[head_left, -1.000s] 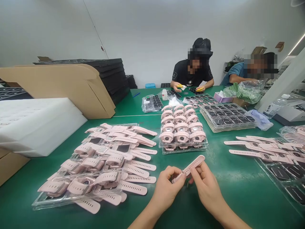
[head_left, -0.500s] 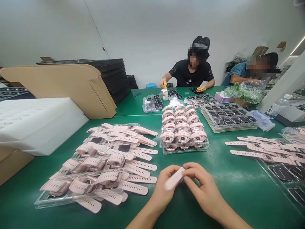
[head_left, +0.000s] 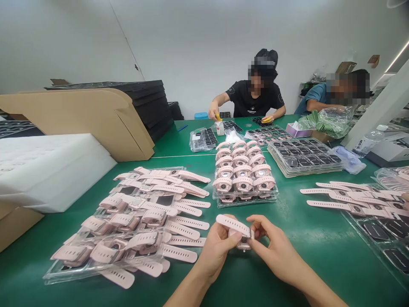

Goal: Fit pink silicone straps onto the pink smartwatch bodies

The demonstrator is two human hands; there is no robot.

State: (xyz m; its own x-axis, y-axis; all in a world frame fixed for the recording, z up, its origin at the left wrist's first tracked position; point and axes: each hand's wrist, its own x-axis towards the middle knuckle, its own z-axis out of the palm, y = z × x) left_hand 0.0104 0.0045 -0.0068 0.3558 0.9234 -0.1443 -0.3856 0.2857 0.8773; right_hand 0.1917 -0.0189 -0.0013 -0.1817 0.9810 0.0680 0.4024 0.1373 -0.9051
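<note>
**Desk editor:** What do the hands have?

**Photographer:** One pink watch (head_left: 240,237), held just above the green desk (head_left: 303,230). The left hand (head_left: 217,247) and right hand (head_left: 275,249) are closed on it together, fingertips pinching the case from either side. One strap sticks out flat to the left over the left thumb. Whether the other strap is fitted, I cannot tell; the fingers hide it.

**Desk editor:** Where is it relative to the middle tray?

**Photographer:** Just in front of the clear tray of curled-up watches (head_left: 243,174), nearer the person. Left of that tray lie flat watches on clear trays (head_left: 140,217), straps spread out. Right of it is a second lot of flat watches (head_left: 354,200). Behind and right of it is a tray of dark watch bodies (head_left: 303,157).

**Desk editor:** How far along, by your reading?

**Photographer:** Midway, I judge. The middle tray looks full of looped watches, yet dozens on both sides lie open, so plenty seems left.

**Desk editor:** Anyone else?

**Photographer:** Two co-workers sit at the far end, beyond the middle tray, one in a black shirt (head_left: 252,100).
</note>
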